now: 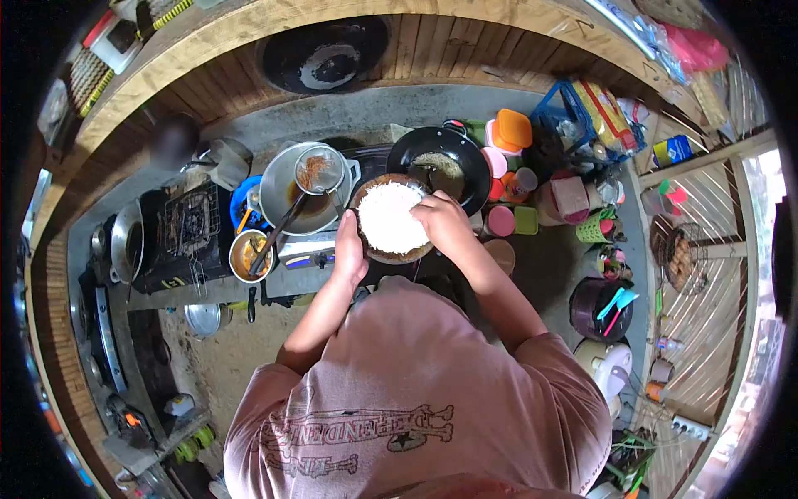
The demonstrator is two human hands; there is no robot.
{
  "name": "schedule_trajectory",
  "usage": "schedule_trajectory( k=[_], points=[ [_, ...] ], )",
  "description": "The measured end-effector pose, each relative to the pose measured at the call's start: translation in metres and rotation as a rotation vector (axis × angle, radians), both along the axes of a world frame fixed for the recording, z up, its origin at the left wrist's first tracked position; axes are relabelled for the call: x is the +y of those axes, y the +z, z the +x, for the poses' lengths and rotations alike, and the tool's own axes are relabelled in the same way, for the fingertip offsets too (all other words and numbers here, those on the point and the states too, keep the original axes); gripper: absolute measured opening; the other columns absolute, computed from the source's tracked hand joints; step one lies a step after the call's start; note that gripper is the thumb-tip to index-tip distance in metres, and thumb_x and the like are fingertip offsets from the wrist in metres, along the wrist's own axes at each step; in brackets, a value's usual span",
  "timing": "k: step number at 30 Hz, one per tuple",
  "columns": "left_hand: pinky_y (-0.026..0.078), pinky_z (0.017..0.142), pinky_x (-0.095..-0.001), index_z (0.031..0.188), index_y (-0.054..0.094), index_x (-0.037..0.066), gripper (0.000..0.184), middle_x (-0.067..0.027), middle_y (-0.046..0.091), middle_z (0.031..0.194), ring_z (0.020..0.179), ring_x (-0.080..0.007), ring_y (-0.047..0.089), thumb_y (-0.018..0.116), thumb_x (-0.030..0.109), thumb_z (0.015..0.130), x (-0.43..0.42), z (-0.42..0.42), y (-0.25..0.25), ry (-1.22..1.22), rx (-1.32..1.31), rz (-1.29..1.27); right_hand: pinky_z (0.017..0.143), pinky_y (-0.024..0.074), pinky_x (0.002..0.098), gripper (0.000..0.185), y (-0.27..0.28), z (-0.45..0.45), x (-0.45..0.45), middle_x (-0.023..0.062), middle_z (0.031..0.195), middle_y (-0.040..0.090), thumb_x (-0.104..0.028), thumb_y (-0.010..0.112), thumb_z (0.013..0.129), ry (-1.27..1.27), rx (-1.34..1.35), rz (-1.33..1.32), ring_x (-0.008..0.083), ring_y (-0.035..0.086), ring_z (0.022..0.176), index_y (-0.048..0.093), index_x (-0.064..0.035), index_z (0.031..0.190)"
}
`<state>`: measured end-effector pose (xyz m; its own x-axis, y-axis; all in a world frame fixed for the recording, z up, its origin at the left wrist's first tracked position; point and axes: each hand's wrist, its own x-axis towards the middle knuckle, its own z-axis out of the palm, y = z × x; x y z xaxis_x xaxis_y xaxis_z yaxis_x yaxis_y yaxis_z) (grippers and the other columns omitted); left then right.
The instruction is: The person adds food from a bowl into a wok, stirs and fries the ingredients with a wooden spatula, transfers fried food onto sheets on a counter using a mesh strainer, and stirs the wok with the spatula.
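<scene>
A round brown bowl (357,202) heaped with white food (392,218), which looks like rice, is held up in front of my chest. My left hand (351,249) supports the bowl at its left side, fingers partly hidden beneath. Over the right rim curls my right hand (443,223), its fingertips at the edge of the white food. Just behind the bowl sits a black wok (467,150) with oily-looking contents. To the left stands a large metal pot (274,195) of brown liquid, a strainer (319,170) with brown bits across its top.
A small pan (241,270) with orange-coloured food stands left, near a grill rack (188,220) and another wok (127,241). Colourful plastic containers (500,220) and a blue basket (573,116) line the right. A wooden shelf edge (208,46) spans overhead.
</scene>
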<state>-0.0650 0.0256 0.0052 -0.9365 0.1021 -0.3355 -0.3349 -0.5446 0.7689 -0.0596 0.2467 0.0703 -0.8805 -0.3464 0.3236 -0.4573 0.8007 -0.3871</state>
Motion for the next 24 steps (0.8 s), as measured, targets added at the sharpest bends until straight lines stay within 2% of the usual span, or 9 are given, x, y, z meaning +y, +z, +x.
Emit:
schedule_trajectory(
  k=[4, 8, 12, 15, 16, 18, 20, 22, 24],
  points=[
    [0.041, 0.111, -0.0405, 0.143, 0.044, 0.001, 0.051, -0.0124, 0.054, 0.142, 0.129, -0.0236, 0.053, 0.033, 0.039, 0.111, 0.001, -0.008, 0.001, -0.098, -0.022, 0.046, 0.079, 0.0516, 0.0415, 0.004, 0.012, 0.003, -0.001, 0.0114, 0.086, 0.066, -0.008, 0.066, 0.084, -0.099, 0.020, -0.065, 0.0308, 0.062, 0.086, 0.069, -0.0059, 0.082],
    [0.041, 0.110, -0.0420, 0.143, 0.044, 0.001, 0.051, -0.0129, 0.053, 0.143, 0.130, -0.0250, 0.053, 0.032, 0.039, 0.111, 0.000, -0.014, -0.003, -0.149, -0.036, 0.106, 0.077, 0.0516, 0.0407, 0.007, 0.033, 0.013, -0.007, 0.0141, 0.086, 0.067, -0.008, 0.065, 0.087, -0.234, -0.063, -0.293, 0.0340, 0.063, 0.084, 0.069, -0.0027, 0.085],
    [0.040, 0.111, -0.0427, 0.142, 0.046, 0.002, 0.051, -0.0125, 0.055, 0.142, 0.131, -0.0245, 0.052, 0.031, 0.039, 0.111, 0.003, -0.022, -0.029, -0.182, -0.061, 0.190, 0.069, 0.0528, 0.0315, 0.013, 0.022, 0.013, -0.005, 0.0103, 0.084, 0.068, -0.009, 0.062, 0.093, -0.362, -0.387, -0.578, 0.0218, 0.068, 0.077, 0.069, -0.0013, 0.101],
    [0.039, 0.112, -0.0427, 0.142, 0.047, 0.002, 0.051, -0.0117, 0.054, 0.143, 0.130, -0.0242, 0.052, 0.030, 0.039, 0.111, 0.013, -0.030, -0.025, -0.149, -0.092, 0.145, 0.070, 0.0537, 0.0296, 0.013, -0.012, -0.009, 0.014, 0.0043, 0.092, 0.068, -0.008, 0.060, 0.098, -0.453, -0.684, -1.309, 0.0184, 0.066, 0.079, 0.067, -0.0001, 0.105],
    [0.039, 0.112, -0.0427, 0.142, 0.047, 0.002, 0.051, -0.0117, 0.054, 0.143, 0.130, -0.0242, 0.052, 0.030, 0.039, 0.111, 0.015, -0.033, -0.028, -0.155, -0.091, 0.147, 0.070, 0.0537, 0.0296, 0.013, -0.016, -0.017, 0.021, 0.0043, 0.092, 0.068, -0.008, 0.060, 0.098, -0.457, -0.678, -1.310, 0.0184, 0.066, 0.079, 0.067, -0.0001, 0.105],
    [0.038, 0.112, -0.0420, 0.142, 0.047, 0.002, 0.052, -0.0110, 0.055, 0.142, 0.130, -0.0246, 0.052, 0.030, 0.040, 0.110, 0.021, -0.044, -0.041, -0.136, -0.022, 0.115, 0.073, 0.0543, 0.0302, 0.011, -0.017, -0.036, 0.038, 0.0063, 0.096, 0.067, -0.005, 0.064, 0.096, -0.312, -0.544, -1.809, 0.0189, 0.066, 0.084, 0.067, 0.0001, 0.105],
    [0.038, 0.112, -0.0415, 0.141, 0.048, 0.002, 0.051, -0.0117, 0.055, 0.142, 0.130, -0.0253, 0.052, 0.031, 0.039, 0.110, 0.020, -0.050, -0.048, -0.143, -0.035, 0.124, 0.076, 0.0551, 0.0326, 0.009, 0.003, -0.058, 0.056, 0.0064, 0.099, 0.066, -0.006, 0.067, 0.094, -0.247, -0.384, -1.768, 0.0192, 0.065, 0.090, 0.068, -0.0023, 0.102],
    [0.038, 0.112, -0.0421, 0.141, 0.048, 0.002, 0.051, -0.0124, 0.055, 0.141, 0.130, -0.0259, 0.053, 0.031, 0.039, 0.110, 0.017, -0.052, -0.050, -0.134, 0.010, 0.139, 0.076, 0.0547, 0.0329, 0.008, 0.003, -0.087, 0.079, 0.0038, 0.094, 0.068, -0.005, 0.069, 0.092, -0.300, -0.340, -1.688, 0.0177, 0.066, 0.084, 0.071, -0.0030, 0.099],
    [0.039, 0.112, -0.0428, 0.141, 0.047, 0.002, 0.050, -0.0128, 0.055, 0.141, 0.130, -0.0266, 0.053, 0.031, 0.038, 0.110, 0.011, -0.043, -0.031, -0.113, -0.001, 0.105, 0.075, 0.0530, 0.0285, 0.009, 0.005, -0.105, 0.098, 0.0020, 0.087, 0.071, -0.005, 0.070, 0.088, -0.367, -0.220, -1.089, 0.0150, 0.066, 0.078, 0.072, -0.0012, 0.097]
  ],
)
